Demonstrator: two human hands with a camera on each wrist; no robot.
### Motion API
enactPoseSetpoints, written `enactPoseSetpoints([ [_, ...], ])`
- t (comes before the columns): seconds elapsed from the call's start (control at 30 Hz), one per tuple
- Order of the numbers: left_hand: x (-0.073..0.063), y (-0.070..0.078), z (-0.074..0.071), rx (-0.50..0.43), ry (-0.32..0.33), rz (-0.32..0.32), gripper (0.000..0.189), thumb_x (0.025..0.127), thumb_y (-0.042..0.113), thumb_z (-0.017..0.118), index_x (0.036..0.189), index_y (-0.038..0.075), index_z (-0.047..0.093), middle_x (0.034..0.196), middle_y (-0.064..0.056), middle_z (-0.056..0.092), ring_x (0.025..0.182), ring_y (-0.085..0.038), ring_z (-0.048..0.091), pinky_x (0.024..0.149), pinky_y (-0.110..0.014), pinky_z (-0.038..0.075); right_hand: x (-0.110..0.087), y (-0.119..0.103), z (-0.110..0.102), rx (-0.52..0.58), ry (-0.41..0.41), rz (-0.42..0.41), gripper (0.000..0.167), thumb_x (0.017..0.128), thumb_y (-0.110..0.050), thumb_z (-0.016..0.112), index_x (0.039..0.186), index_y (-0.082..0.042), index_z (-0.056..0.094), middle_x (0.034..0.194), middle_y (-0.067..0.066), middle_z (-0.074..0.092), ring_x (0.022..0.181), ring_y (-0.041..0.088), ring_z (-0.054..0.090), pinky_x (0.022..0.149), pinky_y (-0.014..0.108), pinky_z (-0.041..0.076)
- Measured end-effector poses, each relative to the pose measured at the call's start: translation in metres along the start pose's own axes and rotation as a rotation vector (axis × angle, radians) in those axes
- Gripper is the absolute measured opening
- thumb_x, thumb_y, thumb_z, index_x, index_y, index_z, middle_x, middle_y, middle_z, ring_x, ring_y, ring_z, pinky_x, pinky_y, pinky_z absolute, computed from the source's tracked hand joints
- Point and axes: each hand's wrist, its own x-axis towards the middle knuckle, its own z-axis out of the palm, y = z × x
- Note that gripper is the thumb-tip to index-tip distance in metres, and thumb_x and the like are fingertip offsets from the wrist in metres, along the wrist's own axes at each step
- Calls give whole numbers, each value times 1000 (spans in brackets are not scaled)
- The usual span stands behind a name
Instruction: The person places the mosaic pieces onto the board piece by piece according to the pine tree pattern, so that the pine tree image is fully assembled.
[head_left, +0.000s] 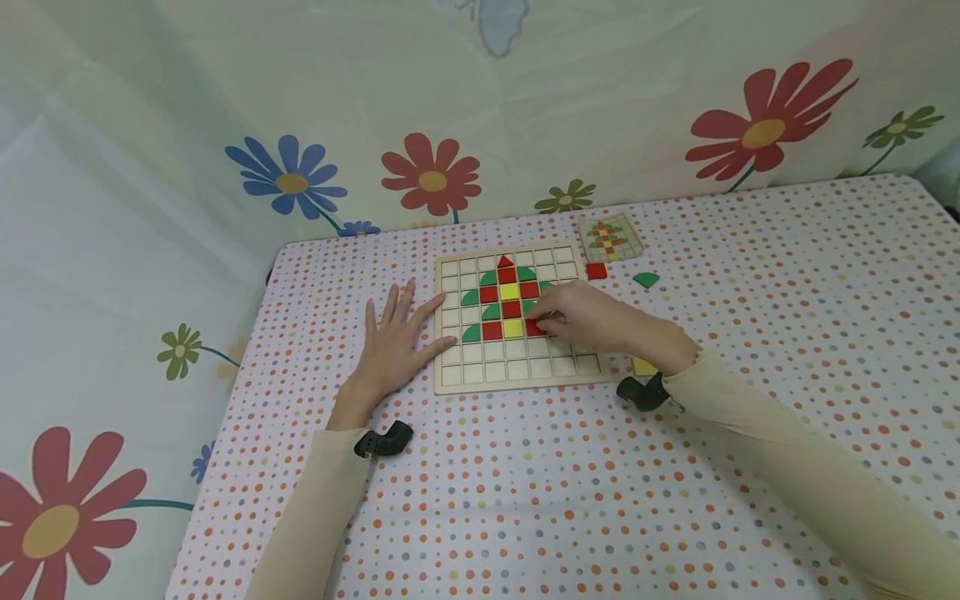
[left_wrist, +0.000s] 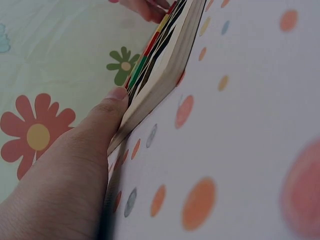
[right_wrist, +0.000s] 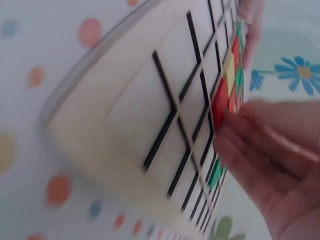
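Observation:
A wooden grid board (head_left: 495, 373) lies on the table, holding a pattern of red, green and yellow tiles with a red triangle (head_left: 506, 262) at the top. My right hand (head_left: 581, 317) is over the board's right side, its thumb and fingertips pinching a red square tile (head_left: 534, 327) in line beside a yellow tile (head_left: 513, 327). In the right wrist view the fingertips are right at that red tile (right_wrist: 219, 102). My left hand (head_left: 392, 346) rests palm down with fingers spread, thumb (left_wrist: 107, 112) against the board's left edge. The right hand partly covers green tiles.
Behind the board's right corner lies a pattern card (head_left: 617, 239) with a small picture of a similar design. Near it are a loose red square (head_left: 596, 271) and a green quarter-circle (head_left: 647, 280). A yellow tile (head_left: 643, 367) shows partly beneath the right wrist.

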Motion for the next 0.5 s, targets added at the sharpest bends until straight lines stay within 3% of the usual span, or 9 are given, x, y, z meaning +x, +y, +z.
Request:
enactPoseSetpoints([
  [0.13, 1, -1, 2, 9, -8, -3, 78, 98, 65, 56, 166, 33, 32, 176, -11, 4, 162, -33, -8, 123, -64, -15, -21, 14, -18, 106, 34, 71, 26, 100, -6, 71, 124, -2, 76, 128, 15, 72, 119, 32, 66, 99, 53, 55],
  [0.23, 2, -1, 3, 12, -11, 2, 79, 98, 67, 55, 166, 34, 31, 176, -10, 3, 162, -33, -8, 123, -64, -15, -38, 30, -34, 115, 148, 130, 24, 99, -5, 72, 123, -2, 76, 130, 20, 70, 117, 37, 66, 97, 56, 54],
  [0.37, 2, -2, 3, 9, 5, 10, 79, 98, 66, 56, 166, 33, 32, 176, -11, 5, 162, -34, -7, 123, -65, -14, -54, 56, -51, 107, 267, 224, 25, 98, -4, 73, 121, 2, 75, 128, 24, 69, 115, 41, 65, 98, 57, 54],
  [0.5, 1, -3, 3, 11, 6, 6, 79, 98, 66, 56, 166, 33, 32, 176, -12, 5, 162, -34, -7, 123, -64, -14, -59, 79, -53, 89, 301, 335, 29, 97, -7, 75, 122, 7, 73, 120, 27, 66, 107, 42, 65, 90, 51, 57],
])
